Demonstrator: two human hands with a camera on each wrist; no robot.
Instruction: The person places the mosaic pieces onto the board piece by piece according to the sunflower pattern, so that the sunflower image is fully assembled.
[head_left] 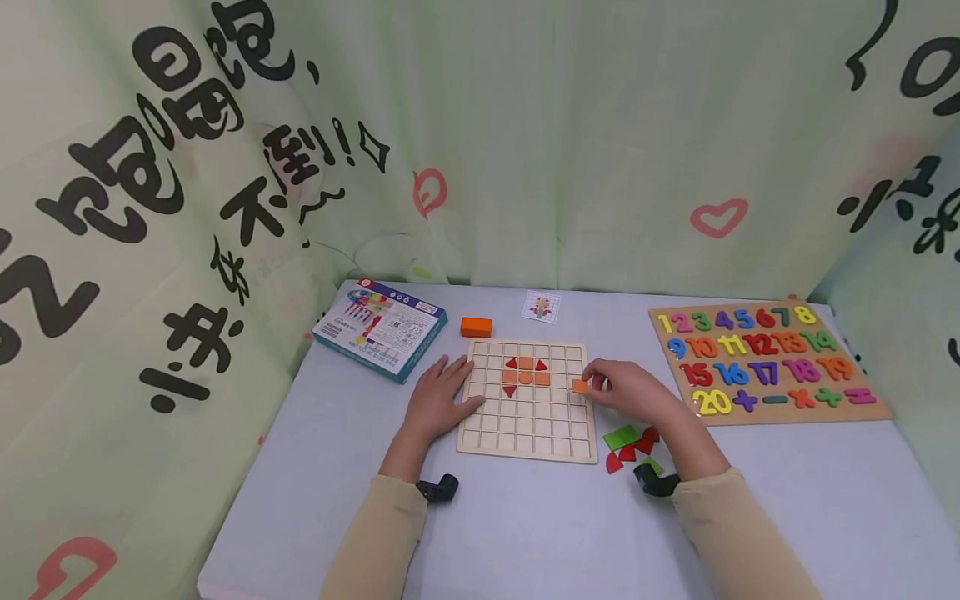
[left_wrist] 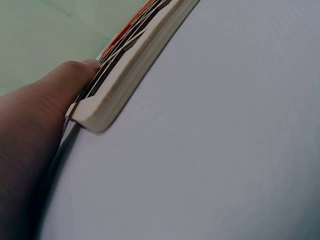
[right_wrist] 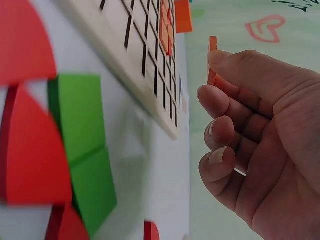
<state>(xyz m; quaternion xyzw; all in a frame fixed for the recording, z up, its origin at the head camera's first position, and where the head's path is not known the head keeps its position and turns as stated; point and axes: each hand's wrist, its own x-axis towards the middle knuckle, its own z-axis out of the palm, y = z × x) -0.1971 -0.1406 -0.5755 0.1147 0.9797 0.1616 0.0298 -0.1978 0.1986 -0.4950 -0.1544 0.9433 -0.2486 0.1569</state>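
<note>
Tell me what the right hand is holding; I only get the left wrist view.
Observer: The right hand pinches a small, flat orange piece between thumb and finger.
Operator: Understood. Are any loose pieces lying near that hand?
Observer: Yes, flat red pieces and flat green pieces lie on the white tabletop, just right of the pale wooden grid board.

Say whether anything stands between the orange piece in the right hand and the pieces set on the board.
Nothing visible: the right hand pinches the orange piece near the board's right edge, with only bare cells between it and the set pieces.
</note>
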